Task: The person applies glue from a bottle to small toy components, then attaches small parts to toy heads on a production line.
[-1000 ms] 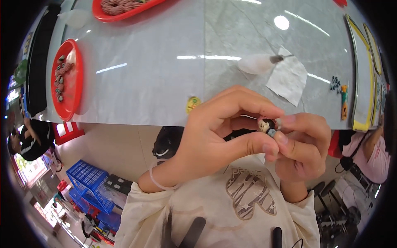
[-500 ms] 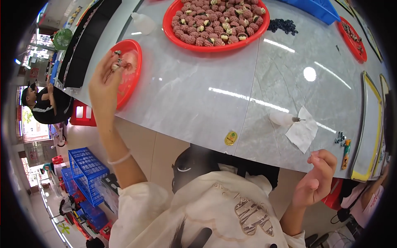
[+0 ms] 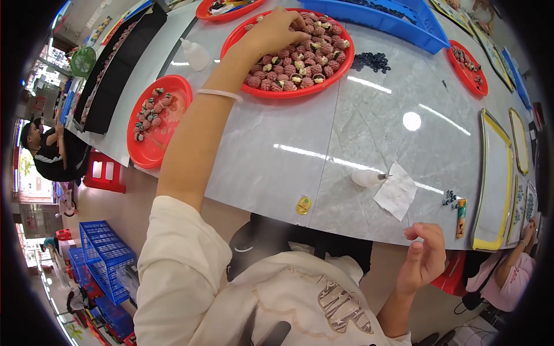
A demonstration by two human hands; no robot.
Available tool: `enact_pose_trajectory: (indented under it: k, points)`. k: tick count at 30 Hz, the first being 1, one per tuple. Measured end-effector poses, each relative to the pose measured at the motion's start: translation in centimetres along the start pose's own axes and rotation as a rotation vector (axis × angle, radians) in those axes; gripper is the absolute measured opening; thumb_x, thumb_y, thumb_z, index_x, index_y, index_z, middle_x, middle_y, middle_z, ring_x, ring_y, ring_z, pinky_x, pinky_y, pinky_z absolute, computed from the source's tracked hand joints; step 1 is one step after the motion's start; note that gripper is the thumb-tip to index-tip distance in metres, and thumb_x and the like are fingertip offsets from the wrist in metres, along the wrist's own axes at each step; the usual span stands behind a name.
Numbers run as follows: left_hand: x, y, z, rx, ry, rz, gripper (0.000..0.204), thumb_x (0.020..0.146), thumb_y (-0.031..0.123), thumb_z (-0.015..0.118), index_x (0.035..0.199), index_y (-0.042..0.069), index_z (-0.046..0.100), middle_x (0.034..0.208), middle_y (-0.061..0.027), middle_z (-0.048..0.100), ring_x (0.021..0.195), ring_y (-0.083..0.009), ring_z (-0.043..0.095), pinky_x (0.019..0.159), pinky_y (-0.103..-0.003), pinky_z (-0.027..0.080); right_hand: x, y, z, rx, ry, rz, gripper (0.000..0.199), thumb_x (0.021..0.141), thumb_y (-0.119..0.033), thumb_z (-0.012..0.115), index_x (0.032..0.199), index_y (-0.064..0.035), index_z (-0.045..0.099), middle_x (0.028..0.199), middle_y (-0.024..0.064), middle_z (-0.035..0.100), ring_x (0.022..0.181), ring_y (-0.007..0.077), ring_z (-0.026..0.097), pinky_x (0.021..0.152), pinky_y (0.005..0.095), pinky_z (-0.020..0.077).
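My left hand point(image 3: 270, 33) reaches over the large red plate point(image 3: 288, 94), its fingers apart at the upper side of a heap of pink, bumpy, berry-like pieces point(image 3: 300, 63). Some pieces show cream or dark parts. Nothing is visibly held there, though the fingertips partly overlap the heap. Left of my forearm lies a smaller red plate point(image 3: 173, 95) with a cluster of similar pink pieces point(image 3: 151, 112). By the table's near edge hovers my right hand point(image 3: 426, 259), fingers loosely bent and thumb apart, holding nothing. A white needle-tipped bottle point(image 3: 365, 178) and a white tissue point(image 3: 397, 193) lie beyond it.
A blue tray point(image 3: 392, 26) and loose dark pieces point(image 3: 371, 61) lie at the back. Another white bottle point(image 3: 196, 56) stands between the plates. Right are an orange tube point(image 3: 461, 219), yellow-edged trays point(image 3: 490, 184) and a red plate point(image 3: 468, 72). People sit at both sides.
My left hand has moved from the small red plate, where it held a pink piece, right and away from me to the large plate. My right hand stays near the table edge.
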State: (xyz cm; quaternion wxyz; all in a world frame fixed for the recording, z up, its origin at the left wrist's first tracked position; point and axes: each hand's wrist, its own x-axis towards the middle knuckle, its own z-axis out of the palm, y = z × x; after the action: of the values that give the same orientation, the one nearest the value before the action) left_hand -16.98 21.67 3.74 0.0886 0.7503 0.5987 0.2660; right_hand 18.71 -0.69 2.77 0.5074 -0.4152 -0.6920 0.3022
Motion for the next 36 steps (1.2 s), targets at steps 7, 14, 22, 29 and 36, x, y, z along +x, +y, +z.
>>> enact_pose_trajectory:
  k: [7,14,22,29,36]
  points:
    - [-2.4,-1.0,-1.6,-0.169,-0.069,-0.104,0.014,0.076,0.012,0.063,0.079,0.006,0.051,0.078,0.0001,0.055,0.078,-0.0090,0.052,0.070,-0.024,0.043,0.4,1.3,-0.6,0.040,0.096,0.158,0.014,0.083,-0.004,0.050,0.093,0.0044,0.055,0.077,0.0089,0.053,0.070,0.0131,0.048,0.061,0.0221,0.0379]
    - [-9.2,8.1,-3.3,-0.766,-0.002,-0.141,0.009,0.079,0.003,0.059,0.085,0.002,0.052,0.084,-0.0019,0.055,0.086,-0.0109,0.056,0.076,-0.023,0.045,5.1,1.6,3.5,-0.026,0.004,0.128,0.026,0.074,0.004,0.055,0.100,0.0037,0.055,0.085,0.0064,0.056,0.082,0.0148,0.052,0.076,0.0250,0.0407]
    - [-17.9,13.9,2.1,-1.277,0.062,-0.239,0.024,0.074,0.000,0.064,0.093,0.000,0.050,0.092,-0.0140,0.055,0.082,-0.0208,0.060,0.071,-0.025,0.049,6.1,2.6,6.0,-0.063,-0.291,0.077,0.031,0.071,0.001,0.057,0.103,-0.0011,0.056,0.090,0.0093,0.060,0.082,0.0161,0.054,0.076,0.0268,0.0404]
    - [-19.8,14.5,3.1,-1.292,0.255,-0.249,0.024,0.082,0.014,0.059,0.096,-0.003,0.050,0.097,-0.0170,0.056,0.082,-0.0200,0.059,0.068,-0.025,0.049,5.5,3.9,7.4,-0.054,-0.245,0.139,0.025,0.078,0.000,0.054,0.103,-0.0003,0.055,0.087,0.0079,0.058,0.079,0.0133,0.054,0.075,0.0251,0.0411]
    - [-21.2,14.9,4.9,-1.641,0.136,-0.381,0.024,0.082,0.013,0.059,0.098,-0.004,0.051,0.103,-0.0165,0.054,0.084,-0.0194,0.059,0.067,-0.026,0.050,4.9,3.3,5.6,0.574,0.157,0.641,0.023,0.090,-0.016,0.042,0.100,0.0009,0.053,0.085,0.0075,0.054,0.062,0.0082,0.050,0.053,0.0182,0.0419]
